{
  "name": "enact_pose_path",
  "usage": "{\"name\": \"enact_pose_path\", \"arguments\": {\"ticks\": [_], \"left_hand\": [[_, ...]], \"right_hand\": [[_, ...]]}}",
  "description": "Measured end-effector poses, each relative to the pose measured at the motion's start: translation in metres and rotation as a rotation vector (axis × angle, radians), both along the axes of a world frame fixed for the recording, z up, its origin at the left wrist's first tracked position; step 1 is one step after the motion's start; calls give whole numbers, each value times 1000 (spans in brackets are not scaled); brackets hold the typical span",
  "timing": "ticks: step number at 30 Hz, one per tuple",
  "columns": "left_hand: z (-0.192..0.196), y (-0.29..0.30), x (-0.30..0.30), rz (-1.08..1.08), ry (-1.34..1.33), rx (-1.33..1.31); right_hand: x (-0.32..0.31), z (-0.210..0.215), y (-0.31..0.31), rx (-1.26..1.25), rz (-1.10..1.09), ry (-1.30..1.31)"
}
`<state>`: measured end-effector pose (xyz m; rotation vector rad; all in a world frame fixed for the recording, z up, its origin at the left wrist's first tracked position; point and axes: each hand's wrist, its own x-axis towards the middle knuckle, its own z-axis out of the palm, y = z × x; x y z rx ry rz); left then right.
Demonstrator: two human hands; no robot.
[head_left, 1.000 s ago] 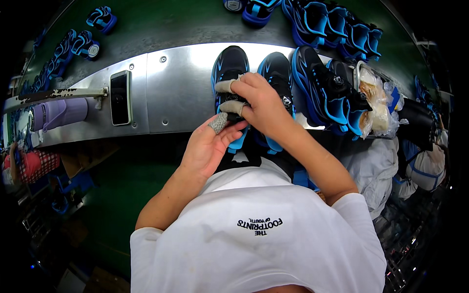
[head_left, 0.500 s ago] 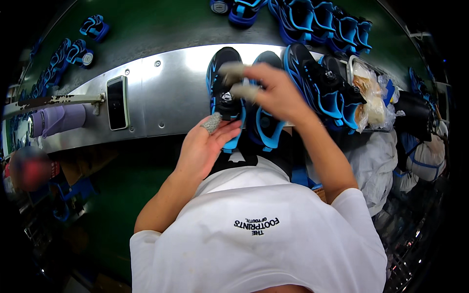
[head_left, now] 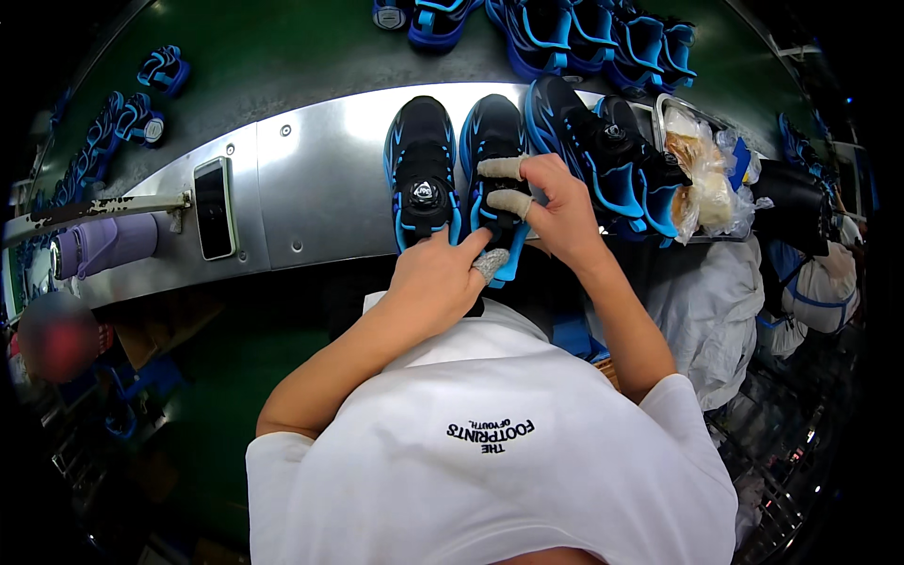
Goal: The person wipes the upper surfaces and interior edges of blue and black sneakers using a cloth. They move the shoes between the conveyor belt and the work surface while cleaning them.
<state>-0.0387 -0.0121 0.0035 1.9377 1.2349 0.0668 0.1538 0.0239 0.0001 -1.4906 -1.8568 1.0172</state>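
Two black-and-blue sneakers stand side by side on the metal ledge, toes pointing away from me. The left sneaker (head_left: 421,155) shows a round dial on its tongue. My right hand (head_left: 562,207) is on the right sneaker (head_left: 494,127), its thumb and forefinger, in beige finger covers, pinching at the upper; they hide the spot where a dial would sit. At that same sneaker's heel opening, my left hand (head_left: 438,278) grips the collar, a grey cover on its thumb. The left hand's other fingers are partly hidden and lie across the left sneaker's heel.
More sneakers (head_left: 612,141) stand just right, beside a metal tray (head_left: 662,118) of plastic-wrapped items. Other sneakers (head_left: 541,38) line the dark green surface beyond the ledge (head_left: 325,179). A phone (head_left: 214,207) and a lilac bottle (head_left: 118,240) lie at left, near a worn metal bar (head_left: 104,205).
My left hand has moved from the left sneaker's heel to the right sneaker's collar. My right hand has come down from above onto the right sneaker's upper. The view has shifted slightly.
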Motion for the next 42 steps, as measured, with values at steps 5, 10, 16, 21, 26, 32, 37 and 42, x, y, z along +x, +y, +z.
{"name": "enact_pose_path", "arguments": {"ticks": [5, 10, 16, 21, 26, 32, 37, 42], "left_hand": [[-19, 16, -9, 71, 37, 232], [27, 107, -82, 227, 46, 134], [-17, 262, -204, 284, 373, 465], [-65, 332, -243, 471, 821, 438], [-21, 334, -97, 283, 266, 805], [-84, 339, -42, 193, 69, 568], [-34, 190, -72, 59, -75, 577], [-23, 25, -75, 187, -171, 366]], "right_hand": [[1, 5, 7, -30, -47, 135], [21, 5, 37, 4, -71, 192], [0, -10, 103, 14, -47, 36], [-29, -21, 177, 126, -18, 58], [-43, -49, 227, 180, -24, -66], [-62, -32, 199, 24, -8, 122], [-27, 3, 92, 37, 239, 177], [-13, 3, -5, -81, 397, 19]]}}
